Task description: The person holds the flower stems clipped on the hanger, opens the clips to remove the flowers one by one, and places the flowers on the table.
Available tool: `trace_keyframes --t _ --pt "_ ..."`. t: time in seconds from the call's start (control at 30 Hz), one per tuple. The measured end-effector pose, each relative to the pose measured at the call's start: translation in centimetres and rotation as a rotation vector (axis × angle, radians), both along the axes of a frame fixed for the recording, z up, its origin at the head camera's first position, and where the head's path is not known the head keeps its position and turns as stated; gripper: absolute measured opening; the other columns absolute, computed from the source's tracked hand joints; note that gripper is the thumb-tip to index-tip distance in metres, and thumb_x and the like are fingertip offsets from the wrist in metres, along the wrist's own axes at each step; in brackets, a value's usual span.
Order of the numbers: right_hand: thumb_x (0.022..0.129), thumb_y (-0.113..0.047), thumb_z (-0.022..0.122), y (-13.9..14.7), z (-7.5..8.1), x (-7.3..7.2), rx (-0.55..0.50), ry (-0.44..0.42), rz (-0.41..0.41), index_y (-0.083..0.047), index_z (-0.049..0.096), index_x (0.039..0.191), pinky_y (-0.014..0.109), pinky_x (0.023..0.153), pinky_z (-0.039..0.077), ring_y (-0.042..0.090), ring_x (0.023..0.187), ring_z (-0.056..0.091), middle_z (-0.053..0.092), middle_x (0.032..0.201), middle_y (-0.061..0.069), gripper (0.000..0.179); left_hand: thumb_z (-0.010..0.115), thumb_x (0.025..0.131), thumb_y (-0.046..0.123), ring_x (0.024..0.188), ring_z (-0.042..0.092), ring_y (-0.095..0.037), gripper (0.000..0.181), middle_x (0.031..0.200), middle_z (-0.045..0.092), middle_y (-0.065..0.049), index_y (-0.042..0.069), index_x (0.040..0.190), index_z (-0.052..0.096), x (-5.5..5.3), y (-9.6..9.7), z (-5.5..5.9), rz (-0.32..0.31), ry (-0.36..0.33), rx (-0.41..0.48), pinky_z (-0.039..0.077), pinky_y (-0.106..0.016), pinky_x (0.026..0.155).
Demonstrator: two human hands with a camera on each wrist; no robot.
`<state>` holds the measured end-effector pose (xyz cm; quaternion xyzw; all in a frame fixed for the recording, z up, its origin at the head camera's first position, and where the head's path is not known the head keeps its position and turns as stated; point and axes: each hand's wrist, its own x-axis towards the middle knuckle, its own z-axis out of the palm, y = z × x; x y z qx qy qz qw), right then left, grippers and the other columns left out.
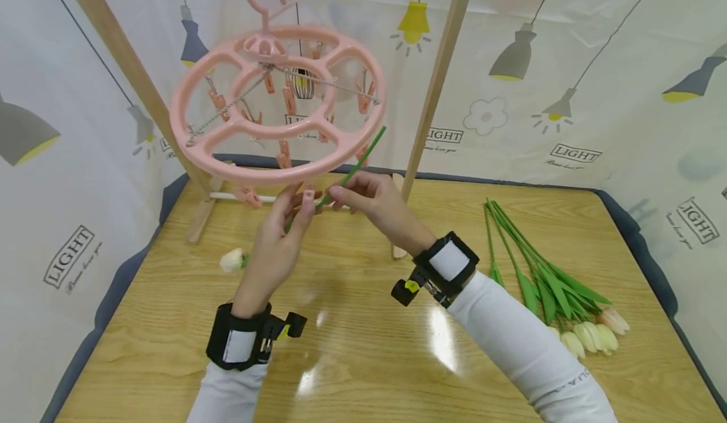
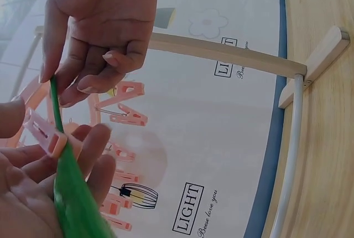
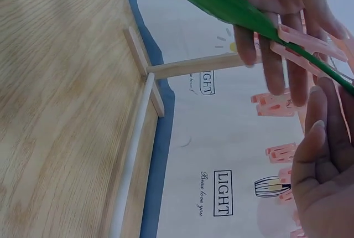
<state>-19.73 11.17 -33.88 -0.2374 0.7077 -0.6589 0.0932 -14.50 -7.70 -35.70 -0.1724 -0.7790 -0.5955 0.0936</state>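
My left hand [image 1: 271, 249] holds a pink clothespin [image 1: 308, 197] just under the front rim of a round pink drying hanger [image 1: 284, 175]. Between thumb and fingers, my right hand [image 1: 382, 208] pinches the bare end of a green tulip stem [image 1: 369, 149]. In the left wrist view, the stem passes between the clothespin's [image 2: 47, 133] jaws, right above a broad leaf [image 2: 77, 199]. The right wrist view shows the same crossing, with the leaf [image 3: 221, 3] in front of my left palm. The tulip's white bloom [image 1: 231, 260] points down to the left, its lower stem partly hidden by my left hand.
More pink clothespins [image 1: 289, 100] dangle from the hanger. A wooden stand [image 1: 434, 88] with a white crossbar [image 3: 133, 149] surrounds it. Several tulips [image 1: 545, 278] lie at the table's right, blooms toward me. A printed curtain [image 1: 511, 132] encloses the table.
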Motion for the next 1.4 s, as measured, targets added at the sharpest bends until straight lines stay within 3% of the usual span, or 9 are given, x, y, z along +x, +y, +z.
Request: trace_keyframes --t 0.1,0.2,0.33,0.5,0.63,0.77,0.93,1.13,1.4 --pt "0.095 -0.014 0.059 0.0 -0.1 0.2 0.012 0.015 -0.002 0.006 0.066 0.104 0.027 0.075 0.049 0.028 0.091 0.064 0.069 0.100 0.025 0.023 0.046 0.103 0.018 0.109 0.060 -0.030 0.043 0.125 0.062 -0.025 0.005 0.144 0.044 -0.2 0.1 0.0 0.059 0.058 0.007 0.053 -0.046 0.089" --pt "0.094 -0.010 0.059 -0.1 -0.3 0.3 -0.041 0.033 -0.011 0.007 0.064 0.107 0.024 0.073 0.048 0.024 0.089 0.063 0.071 0.097 0.013 0.021 0.048 0.102 0.017 0.096 0.065 -0.028 0.038 0.115 0.067 -0.023 0.001 0.137 0.051 -0.4 0.2 -0.2 0.103 0.095 -0.009 0.052 -0.032 0.075" --pt "0.094 -0.001 0.055 0.2 -0.2 0.4 -0.238 0.026 -0.043 -0.003 0.065 0.101 0.021 0.069 0.048 0.016 0.085 0.061 0.070 0.090 -0.007 0.013 0.050 0.101 0.017 0.088 0.068 -0.031 0.037 0.108 0.070 -0.022 0.002 0.134 0.054 -0.4 0.3 -0.2 0.115 0.114 -0.015 0.049 -0.023 0.065" --pt "0.096 0.005 0.047 0.9 0.6 0.3 -0.498 -0.040 -0.069 -0.012 0.061 0.102 0.020 0.073 0.054 0.014 0.088 0.062 0.069 0.093 -0.003 0.023 0.052 0.100 0.015 0.084 0.068 -0.031 0.035 0.104 0.069 -0.022 0.000 0.132 0.055 -0.2 0.6 -0.2 0.120 0.109 -0.001 0.050 -0.019 0.063" --pt "0.098 0.002 0.048 1.2 1.2 0.3 -0.603 -0.079 -0.037 -0.011 0.056 0.111 0.027 0.082 0.058 0.018 0.095 0.063 0.065 0.101 0.001 0.020 0.054 0.099 0.013 0.083 0.068 -0.030 0.036 0.104 0.069 -0.024 0.000 0.132 0.054 -0.1 0.8 -0.1 0.128 0.101 0.011 0.050 -0.016 0.063" --pt "0.097 -0.008 0.056 1.2 1.3 0.6 -0.612 -0.076 0.026 -0.014 0.049 0.121 0.035 0.088 0.058 0.022 0.103 0.060 0.059 0.109 0.004 0.025 0.055 0.098 0.011 0.084 0.069 -0.030 0.039 0.104 0.069 -0.025 0.001 0.136 0.052 0.0 0.9 0.0 0.128 0.086 0.017 0.054 -0.018 0.065" --pt "0.098 -0.006 0.054 0.8 1.2 0.8 -0.600 -0.017 0.035 -0.016 0.041 0.123 0.034 0.086 0.059 0.021 0.103 0.059 0.052 0.110 0.006 0.030 0.056 0.097 0.011 0.085 0.069 -0.033 0.040 0.102 0.068 -0.027 0.001 0.135 0.053 0.0 1.2 0.2 0.125 0.084 -0.007 0.061 -0.033 0.069" --pt "0.096 0.008 0.045 0.8 1.3 0.9 -0.629 0.026 0.009 -0.018 0.032 0.130 0.034 0.085 0.059 0.019 0.097 0.062 0.053 0.107 0.005 0.044 0.055 0.098 0.015 0.078 0.069 -0.031 0.036 0.098 0.069 -0.024 0.003 0.132 0.056 0.0 1.2 0.3 0.154 0.071 -0.018 0.052 -0.016 0.058" --pt "0.096 0.012 0.041 0.7 1.3 1.0 -0.670 0.001 0.020 -0.022 0.029 0.130 0.040 0.085 0.060 0.020 0.094 0.063 0.055 0.105 0.006 0.049 0.053 0.100 0.015 0.065 0.065 -0.029 0.032 0.093 0.069 -0.023 0.000 0.128 0.058 -0.2 1.4 0.3 0.192 0.098 -0.054 0.049 -0.020 0.050"
